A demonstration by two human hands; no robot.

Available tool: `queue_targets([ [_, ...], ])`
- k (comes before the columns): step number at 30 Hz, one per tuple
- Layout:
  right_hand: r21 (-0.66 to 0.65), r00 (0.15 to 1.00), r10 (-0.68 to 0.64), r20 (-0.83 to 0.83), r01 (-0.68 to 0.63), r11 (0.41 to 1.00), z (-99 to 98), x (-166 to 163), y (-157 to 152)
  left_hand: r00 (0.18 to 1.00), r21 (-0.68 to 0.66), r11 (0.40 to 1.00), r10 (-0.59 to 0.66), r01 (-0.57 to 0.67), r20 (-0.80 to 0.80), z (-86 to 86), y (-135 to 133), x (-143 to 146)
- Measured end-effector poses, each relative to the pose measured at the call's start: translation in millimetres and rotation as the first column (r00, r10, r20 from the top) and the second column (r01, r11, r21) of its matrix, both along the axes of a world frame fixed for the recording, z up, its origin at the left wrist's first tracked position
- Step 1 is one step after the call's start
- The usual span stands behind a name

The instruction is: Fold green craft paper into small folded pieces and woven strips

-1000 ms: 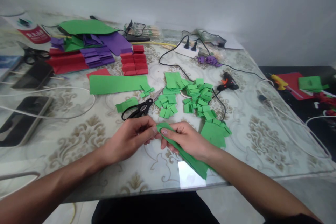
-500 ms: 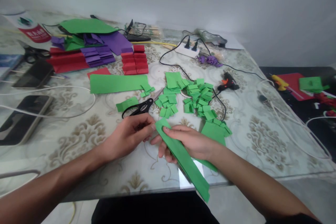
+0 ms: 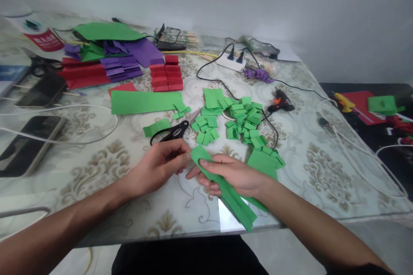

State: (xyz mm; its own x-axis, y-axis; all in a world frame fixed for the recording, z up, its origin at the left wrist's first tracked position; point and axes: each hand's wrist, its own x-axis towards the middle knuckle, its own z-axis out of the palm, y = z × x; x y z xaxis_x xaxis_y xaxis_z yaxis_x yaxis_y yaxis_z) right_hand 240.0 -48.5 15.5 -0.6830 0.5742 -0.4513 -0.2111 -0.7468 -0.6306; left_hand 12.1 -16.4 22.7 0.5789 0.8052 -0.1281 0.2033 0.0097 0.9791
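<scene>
A long folded strip of green paper [image 3: 234, 200] slants from the middle of the table towards me. My right hand [image 3: 230, 172] grips it, thumb on top and fingers underneath. At the strip's far end my left hand [image 3: 167, 161] is closed, its thumb and forefinger pinching the corner. Just beyond the left hand lie black-handled scissors [image 3: 176, 131], one handle loop partly hidden by that hand. Small folded green paper pieces [image 3: 245, 116] are heaped past the strip. Under my right forearm rests a larger green sheet [image 3: 263, 163].
At the left are two phones [image 3: 30, 146], a white cable [image 3: 97, 141] and a paper cup [image 3: 41, 34]. Red folded paper [image 3: 166, 75] and a wide green strip [image 3: 145, 103] lie further back. A power strip [image 3: 230, 63] and black glue gun [image 3: 280, 101] are at the right rear.
The strip's near end has risen and swung slightly away from me. My right fingers have shifted beneath the strip. The left hand stays at the far corner.
</scene>
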Motion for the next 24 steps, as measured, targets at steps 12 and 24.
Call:
queue_targets([
  [12, 0.171, 0.989, -0.019, 0.147, -0.007, 0.985, -6.4, -5.6, -3.9, 0.996, -0.045, 0.996, -0.084, 0.083, -0.018, -7.8, -4.5, 6.6],
  [24, 0.064, 0.987, 0.156, 0.045, -0.159, 0.985, -7.2, -2.0, -3.4, 0.997, 0.068, 0.998, 0.023, -0.018, -0.075, 8.2, 13.8, -6.2],
])
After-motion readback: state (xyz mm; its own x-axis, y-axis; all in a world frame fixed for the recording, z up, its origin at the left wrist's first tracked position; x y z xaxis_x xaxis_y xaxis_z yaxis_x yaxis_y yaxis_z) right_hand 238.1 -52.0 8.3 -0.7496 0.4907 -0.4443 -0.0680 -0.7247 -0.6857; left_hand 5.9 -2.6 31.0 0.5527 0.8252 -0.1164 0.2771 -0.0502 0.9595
